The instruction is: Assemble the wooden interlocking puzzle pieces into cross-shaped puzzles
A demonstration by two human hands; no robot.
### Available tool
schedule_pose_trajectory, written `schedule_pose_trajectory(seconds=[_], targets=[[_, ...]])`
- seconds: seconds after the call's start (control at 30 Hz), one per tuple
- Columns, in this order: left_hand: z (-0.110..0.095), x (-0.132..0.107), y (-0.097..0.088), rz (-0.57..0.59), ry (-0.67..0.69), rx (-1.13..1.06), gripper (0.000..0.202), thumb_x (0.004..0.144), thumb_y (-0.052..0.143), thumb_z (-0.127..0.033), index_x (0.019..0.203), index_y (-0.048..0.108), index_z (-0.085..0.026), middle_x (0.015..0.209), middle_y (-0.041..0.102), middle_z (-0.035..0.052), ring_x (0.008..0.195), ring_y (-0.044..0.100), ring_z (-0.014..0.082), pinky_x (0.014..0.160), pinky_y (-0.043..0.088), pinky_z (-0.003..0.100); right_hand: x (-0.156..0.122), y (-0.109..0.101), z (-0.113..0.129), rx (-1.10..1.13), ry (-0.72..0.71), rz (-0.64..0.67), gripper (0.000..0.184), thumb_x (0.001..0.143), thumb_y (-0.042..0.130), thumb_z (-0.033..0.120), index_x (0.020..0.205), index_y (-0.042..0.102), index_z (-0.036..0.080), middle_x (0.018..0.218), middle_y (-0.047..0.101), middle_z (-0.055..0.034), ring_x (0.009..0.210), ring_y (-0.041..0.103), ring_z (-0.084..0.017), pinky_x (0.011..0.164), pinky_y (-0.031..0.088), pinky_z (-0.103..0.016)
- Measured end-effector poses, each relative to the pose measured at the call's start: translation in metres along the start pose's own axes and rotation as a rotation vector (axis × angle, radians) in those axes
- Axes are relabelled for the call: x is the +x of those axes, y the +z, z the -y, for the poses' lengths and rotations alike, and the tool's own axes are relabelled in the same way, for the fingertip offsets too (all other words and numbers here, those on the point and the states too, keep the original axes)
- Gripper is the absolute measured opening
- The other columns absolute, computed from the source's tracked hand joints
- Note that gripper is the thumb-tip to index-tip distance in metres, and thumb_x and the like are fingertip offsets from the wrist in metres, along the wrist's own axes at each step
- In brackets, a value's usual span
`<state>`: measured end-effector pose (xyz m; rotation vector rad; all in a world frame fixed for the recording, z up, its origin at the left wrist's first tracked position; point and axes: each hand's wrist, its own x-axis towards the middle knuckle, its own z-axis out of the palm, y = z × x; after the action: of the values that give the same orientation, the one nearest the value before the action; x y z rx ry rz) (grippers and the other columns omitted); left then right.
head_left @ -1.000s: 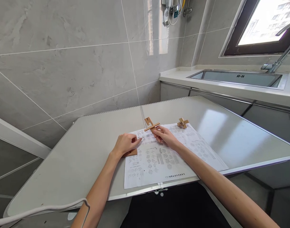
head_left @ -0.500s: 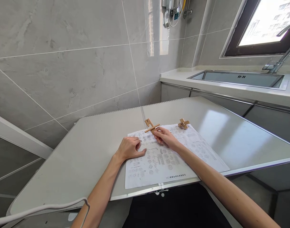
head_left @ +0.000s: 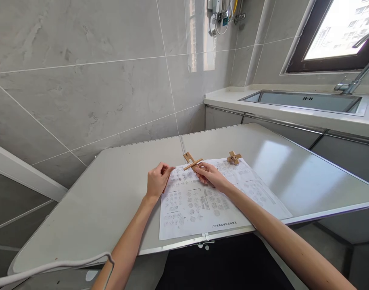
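My right hand (head_left: 210,174) pinches a cross of two wooden puzzle sticks (head_left: 192,160) just above the far edge of a printed instruction sheet (head_left: 202,209). My left hand (head_left: 158,180) is lifted slightly at the sheet's left edge. Its fingers are curled in, and what they enclose is hidden. A small assembled wooden puzzle (head_left: 233,157) stands on the sheet's far right corner, apart from both hands.
The sheet lies on a grey folding table (head_left: 105,201) set against a tiled wall. A counter with a steel sink (head_left: 302,100) and a tap (head_left: 358,74) runs along the right. A white cable (head_left: 51,268) crosses the near left corner.
My left hand slid over the flat wooden piece at the sheet's left edge, then lifted with curled fingers; the piece no longer shows on the table. The right hand has barely moved.
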<state>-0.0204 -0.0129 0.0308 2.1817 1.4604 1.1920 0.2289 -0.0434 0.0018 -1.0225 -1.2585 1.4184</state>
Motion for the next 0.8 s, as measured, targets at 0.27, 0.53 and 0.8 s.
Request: schedule_pose_trajectory(seconds=[0.27, 0.53, 0.8], targets=[[0.013, 0.01, 0.003, 0.198, -0.714, -0.805, 0.049, 0.089, 0.067, -0.067, 0.083, 0.055, -0.02, 0.063, 0.045, -0.006, 0.048, 0.04, 0.0078, 0.043, 0.032, 0.02, -0.003, 0.001, 0.004, -0.032, 0.025, 0.029, 0.045, 0.084, 0.073, 0.065, 0.092, 0.061, 0.022, 0.075, 0.061, 0.0013, 0.053, 0.047, -0.009, 0.049, 0.036, -0.025], [0.029, 0.018, 0.008, -0.181, -0.923, -1.286, 0.045, 0.105, 0.047, -0.057, 0.084, 0.055, -0.018, 0.064, 0.041, -0.0057, 0.047, 0.039, 0.0068, 0.045, 0.038, 0.02, -0.002, 0.001, 0.002, -0.032, 0.027, 0.041, 0.046, 0.083, 0.074, 0.066, 0.092, 0.06, 0.022, 0.073, 0.06, 0.0015, 0.054, 0.047, -0.01, 0.05, 0.039, -0.025], [0.022, 0.018, 0.008, -0.083, -0.783, -1.301, 0.017, 0.101, 0.062, -0.029, 0.093, 0.066, -0.014, 0.07, 0.056, -0.001, 0.062, 0.059, 0.0087, 0.064, 0.055, 0.021, -0.003, 0.003, 0.005, -0.033, 0.032, 0.036, 0.047, 0.082, 0.075, 0.066, 0.091, 0.061, 0.023, 0.07, 0.059, 0.0022, 0.053, 0.047, -0.01, 0.049, 0.036, -0.025]])
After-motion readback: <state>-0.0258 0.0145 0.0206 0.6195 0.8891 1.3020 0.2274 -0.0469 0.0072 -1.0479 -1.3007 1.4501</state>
